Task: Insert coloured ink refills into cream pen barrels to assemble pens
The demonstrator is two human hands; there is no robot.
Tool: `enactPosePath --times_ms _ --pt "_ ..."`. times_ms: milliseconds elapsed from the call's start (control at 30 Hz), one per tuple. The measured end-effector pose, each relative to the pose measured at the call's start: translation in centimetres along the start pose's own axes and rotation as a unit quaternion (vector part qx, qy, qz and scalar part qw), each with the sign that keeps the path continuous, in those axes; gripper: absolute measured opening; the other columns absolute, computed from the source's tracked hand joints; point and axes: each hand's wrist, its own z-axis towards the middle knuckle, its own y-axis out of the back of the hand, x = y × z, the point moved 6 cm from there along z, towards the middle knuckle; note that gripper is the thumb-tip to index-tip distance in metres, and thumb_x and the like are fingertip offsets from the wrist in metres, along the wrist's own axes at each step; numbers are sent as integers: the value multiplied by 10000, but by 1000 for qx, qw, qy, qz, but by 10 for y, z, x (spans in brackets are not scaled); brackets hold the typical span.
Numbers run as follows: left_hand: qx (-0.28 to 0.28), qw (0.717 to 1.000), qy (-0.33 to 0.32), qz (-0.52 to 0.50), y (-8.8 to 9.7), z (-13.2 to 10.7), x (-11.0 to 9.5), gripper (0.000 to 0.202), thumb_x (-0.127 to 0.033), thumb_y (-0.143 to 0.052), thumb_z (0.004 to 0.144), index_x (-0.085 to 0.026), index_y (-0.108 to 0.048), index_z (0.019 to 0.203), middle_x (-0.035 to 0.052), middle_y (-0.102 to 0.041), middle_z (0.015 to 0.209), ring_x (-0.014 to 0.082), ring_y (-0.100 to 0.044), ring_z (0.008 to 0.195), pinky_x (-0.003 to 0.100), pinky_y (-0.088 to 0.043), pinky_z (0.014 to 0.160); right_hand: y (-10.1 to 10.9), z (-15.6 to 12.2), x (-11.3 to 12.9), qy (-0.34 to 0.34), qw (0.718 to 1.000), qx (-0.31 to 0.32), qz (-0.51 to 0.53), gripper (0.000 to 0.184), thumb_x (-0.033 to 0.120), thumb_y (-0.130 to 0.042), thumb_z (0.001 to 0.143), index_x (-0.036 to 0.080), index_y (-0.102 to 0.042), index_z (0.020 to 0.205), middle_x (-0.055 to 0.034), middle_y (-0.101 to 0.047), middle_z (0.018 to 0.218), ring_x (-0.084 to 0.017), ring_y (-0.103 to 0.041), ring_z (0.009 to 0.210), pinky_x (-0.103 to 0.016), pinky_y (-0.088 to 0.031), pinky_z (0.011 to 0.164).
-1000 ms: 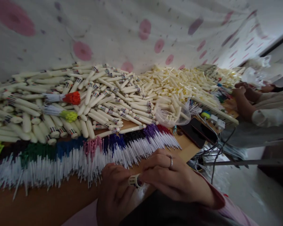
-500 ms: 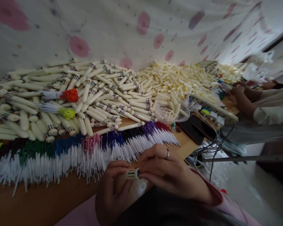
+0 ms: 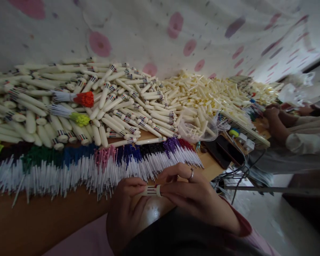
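A cream slotted pen barrel (image 3: 151, 191) lies crosswise between my hands, low in front of me. My left hand (image 3: 125, 209) is closed round its left part, most of which the fingers hide. My right hand (image 3: 189, 193), a ring on one finger, pinches at the rim of the slotted end. Dark and reddish strips show in the slots. Just beyond my hands runs a row of white refills (image 3: 106, 181), their coloured plastic ends grouped by colour. Behind the row lies a heap of cream multicolour pens (image 3: 117, 121).
Two refill bundles, orange-ended (image 3: 84, 99) and yellow-ended (image 3: 81, 118), rest on the pens. A clear tub (image 3: 188, 137) holds cream parts. Right of it are dark phones (image 3: 216, 151), a power strip (image 3: 261, 138) and cables. Another person's hands (image 3: 273, 113) work at far right.
The barrel has turned in my fingers; a blue bit at its open end no longer shows, and reddish strips appear in the slots. The view has shifted slightly.
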Motion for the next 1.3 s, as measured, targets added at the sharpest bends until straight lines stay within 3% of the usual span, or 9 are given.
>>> enactPosePath --times_ms 200,367,600,867,1300 --pt "31 998 -42 17 1 7 -2 102 -156 -604 893 -227 -558 950 15 -661 907 167 -674 813 287 -551 696 -4 3 -8 -42 997 21 55 109 135 -608 948 152 -704 998 -79 -630 1078 -125 -633 895 -251 -553 783" --pt "60 997 -36 22 -3 1 -6 41 -246 -570 947 -219 -545 966 21 -679 876 153 -687 736 266 -543 614 -2 3 -8 -24 1000 18 -9 149 176 -553 982 150 -696 954 -72 -596 1005 -134 -601 865 -250 -530 743" --pt "35 999 -36 7 -2 2 -6 42 -200 -572 947 -210 -535 931 14 -656 855 131 -669 753 244 -533 664 -3 7 -6 9 996 18 -89 169 205 -536 992 165 -688 931 -64 -621 964 -150 -600 851 -256 -514 712" --pt "42 998 -54 5 0 6 -5 68 -173 -596 924 -208 -542 945 22 -655 874 131 -673 761 226 -542 667 -6 3 -14 -32 999 -2 25 145 174 -574 970 168 -711 1016 -78 -651 987 -155 -643 911 -270 -561 790" --pt "40 998 -39 3 0 6 2 106 -140 -611 912 -207 -529 921 9 -632 866 123 -654 766 228 -537 676 -12 1 -18 -76 991 -2 107 163 177 -631 934 188 -720 1071 -90 -636 1097 -175 -630 1010 -329 -559 877"
